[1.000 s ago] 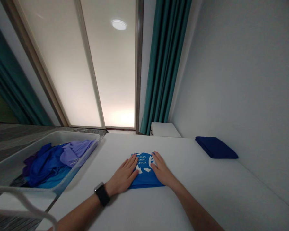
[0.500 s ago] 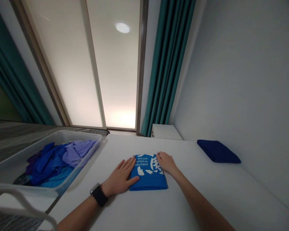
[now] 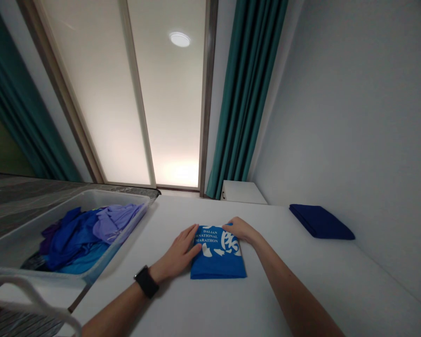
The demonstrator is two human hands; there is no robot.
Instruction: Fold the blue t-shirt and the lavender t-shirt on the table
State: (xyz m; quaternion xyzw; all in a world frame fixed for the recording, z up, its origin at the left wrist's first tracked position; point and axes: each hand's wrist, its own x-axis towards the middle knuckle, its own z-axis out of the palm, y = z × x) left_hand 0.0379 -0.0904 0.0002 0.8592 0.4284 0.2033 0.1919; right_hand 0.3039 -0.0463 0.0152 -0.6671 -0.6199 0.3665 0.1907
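Fingers [image 3: 187, 234] of left hand [image 3: 177, 252] straight, thumb apart, at left edge of the blue cloth [image 3: 217, 267]. Right hand [image 3: 243, 230] curled at its far right corner; pinching or not, can't tell from here. Blue cloth folded on table [image 3: 203, 309], between bin [image 3: 98, 195] and navy cloth [image 3: 321, 222].

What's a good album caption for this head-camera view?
Left hand and right hand touch a folded blue garment on a white table.

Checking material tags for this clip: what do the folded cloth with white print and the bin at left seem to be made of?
Folded cloth: probably knit textile, matte, judging by its soft folded edge and lack of shine. Bin: likely translucent plastic, smooth; blue tints its side wall.
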